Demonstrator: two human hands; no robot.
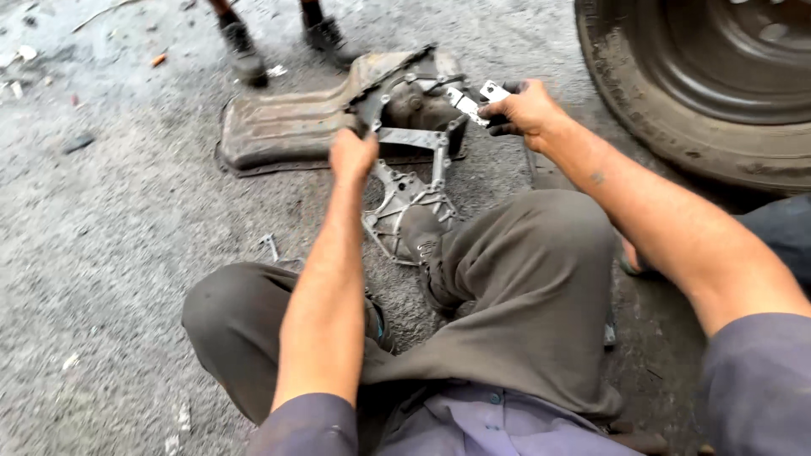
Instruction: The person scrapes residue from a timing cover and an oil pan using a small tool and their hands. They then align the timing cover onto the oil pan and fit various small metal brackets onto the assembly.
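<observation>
I sit on the ground with a grey cast-metal engine cover [404, 181] standing tilted in front of my knees. My left hand [352, 154] grips its upper left edge. My right hand [524, 110] is closed around a small bright metal tool [483, 97] held at the cover's upper right. My shoe [422, 245] rests against the cover's lower part.
A dirty dented metal pan [287, 127] lies flat behind the cover. A large vehicle tyre [676, 93] stands at the upper right. Another person's two shoes [245, 52] stand at the top. A small metal piece [270, 247] lies on the gritty ground by my left knee.
</observation>
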